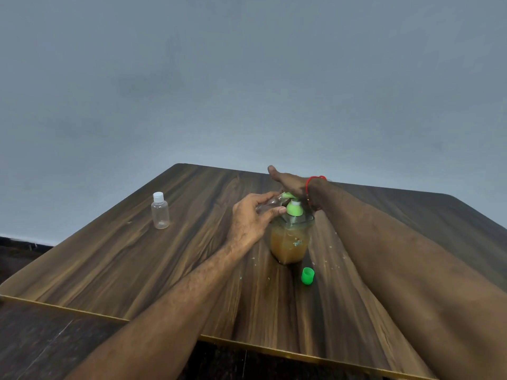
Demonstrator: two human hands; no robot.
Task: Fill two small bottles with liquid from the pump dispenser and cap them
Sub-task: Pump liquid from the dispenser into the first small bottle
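Observation:
A clear square pump dispenser [290, 244] with amber liquid and a green pump head stands mid-table. My right hand [288, 181] lies flat, palm down, on the pump head, fingers stretched out. My left hand [251, 218] grips a small clear bottle [270, 203], tilted with its mouth at the green spout. A loose green cap [307, 275] sits on the table just in front of the dispenser. A second small clear bottle [160, 211] with a white cap stands upright to the left, apart from both hands.
The dark wood-grain table [137, 264] has a gold-edged front rim and a far edge near a plain grey wall. Small pale specks dot the surface around the dispenser. Dark floor shows at lower left.

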